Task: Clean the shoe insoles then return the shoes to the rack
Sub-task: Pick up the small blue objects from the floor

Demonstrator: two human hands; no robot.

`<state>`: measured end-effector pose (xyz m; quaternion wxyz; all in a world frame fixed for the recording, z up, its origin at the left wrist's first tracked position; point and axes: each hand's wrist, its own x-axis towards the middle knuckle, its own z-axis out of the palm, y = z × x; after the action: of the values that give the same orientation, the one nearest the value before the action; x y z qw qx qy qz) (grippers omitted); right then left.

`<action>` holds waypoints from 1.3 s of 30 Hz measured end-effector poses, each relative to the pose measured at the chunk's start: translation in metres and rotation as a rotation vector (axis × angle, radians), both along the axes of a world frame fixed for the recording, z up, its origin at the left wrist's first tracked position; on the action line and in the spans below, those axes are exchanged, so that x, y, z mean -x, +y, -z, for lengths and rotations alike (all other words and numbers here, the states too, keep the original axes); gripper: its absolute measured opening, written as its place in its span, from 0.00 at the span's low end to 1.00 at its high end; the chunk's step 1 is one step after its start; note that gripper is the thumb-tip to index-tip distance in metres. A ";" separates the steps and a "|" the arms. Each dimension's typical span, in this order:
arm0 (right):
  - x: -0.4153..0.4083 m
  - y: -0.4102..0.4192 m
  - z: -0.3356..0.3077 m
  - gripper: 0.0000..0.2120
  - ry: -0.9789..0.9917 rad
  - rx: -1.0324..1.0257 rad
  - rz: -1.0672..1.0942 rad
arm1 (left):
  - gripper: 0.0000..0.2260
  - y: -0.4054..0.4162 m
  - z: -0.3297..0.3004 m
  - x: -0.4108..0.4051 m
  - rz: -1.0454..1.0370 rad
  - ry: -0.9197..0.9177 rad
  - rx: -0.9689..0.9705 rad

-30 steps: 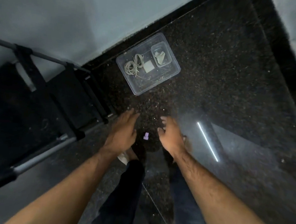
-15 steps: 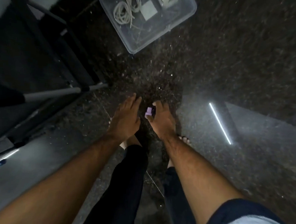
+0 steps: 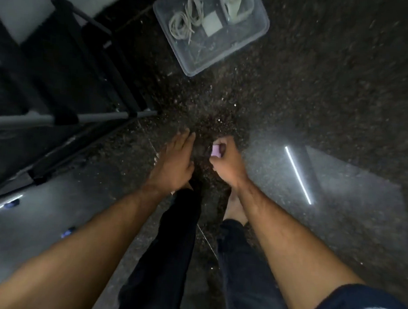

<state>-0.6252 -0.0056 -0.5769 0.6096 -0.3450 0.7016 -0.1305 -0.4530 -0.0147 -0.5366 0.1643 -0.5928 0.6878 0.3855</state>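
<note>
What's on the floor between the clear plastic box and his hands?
Only bare speckled floor, seen from the head camera, separates the box from the left hand and right hand.

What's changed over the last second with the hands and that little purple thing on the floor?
The right hand reached down to the small purple object, which lay on the floor between the hands, and now pinches it in its grip. The left hand stayed open beside it, fingers straight. The view tilted down and closer. The clear plastic box with its laces, and the rack, kept their places.
</note>
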 end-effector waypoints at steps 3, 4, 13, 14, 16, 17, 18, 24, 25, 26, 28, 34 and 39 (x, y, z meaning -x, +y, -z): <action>0.023 -0.014 -0.079 0.13 -0.101 -0.142 0.049 | 0.36 0.005 -0.079 0.013 -0.005 0.023 0.002; 0.030 -0.019 -0.109 0.13 -0.106 -0.140 0.026 | 0.37 0.006 -0.108 0.017 -0.013 0.025 0.010; 0.036 -0.055 -0.355 0.10 -0.079 -0.025 -0.393 | 0.32 0.026 -0.337 0.018 -0.194 0.084 0.146; 0.030 -0.057 -0.378 0.11 -0.085 -0.007 -0.418 | 0.32 0.032 -0.356 0.013 -0.229 0.087 0.157; 0.014 -0.056 -0.420 0.10 -0.119 0.019 -0.492 | 0.31 0.046 -0.393 0.000 -0.298 0.078 0.157; 0.002 -0.055 -0.437 0.09 -0.138 0.036 -0.539 | 0.31 0.055 -0.408 -0.009 -0.324 0.067 0.155; -0.010 -0.053 -0.453 0.08 -0.149 0.055 -0.589 | 0.31 0.065 -0.421 -0.019 -0.346 0.057 0.157; -0.103 -0.022 -0.511 0.05 -0.192 0.092 -0.826 | 0.28 0.140 -0.465 -0.100 -0.601 0.006 0.212; -0.122 -0.013 -0.517 0.05 -0.201 0.084 -0.863 | 0.28 0.157 -0.467 -0.116 -0.657 -0.004 0.211; -0.142 -0.002 -0.522 0.05 -0.203 0.077 -0.904 | 0.28 0.174 -0.469 -0.130 -0.720 -0.014 0.212; -0.179 0.017 -0.531 0.05 -0.191 0.081 -0.997 | 0.28 0.205 -0.472 -0.157 -0.846 -0.030 0.194; -0.315 0.094 -0.539 0.04 -0.140 0.163 -1.272 | 0.27 0.315 -0.477 -0.254 -1.090 -0.034 0.227; -0.414 0.146 -0.532 0.03 -0.135 0.186 -1.380 | 0.26 0.377 -0.477 -0.322 -1.252 -0.034 0.240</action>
<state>-0.2113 0.1400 -0.0445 0.5633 -0.7537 0.2687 0.2060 -0.1311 0.3627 -0.0593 -0.1486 -0.9028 0.2465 0.3194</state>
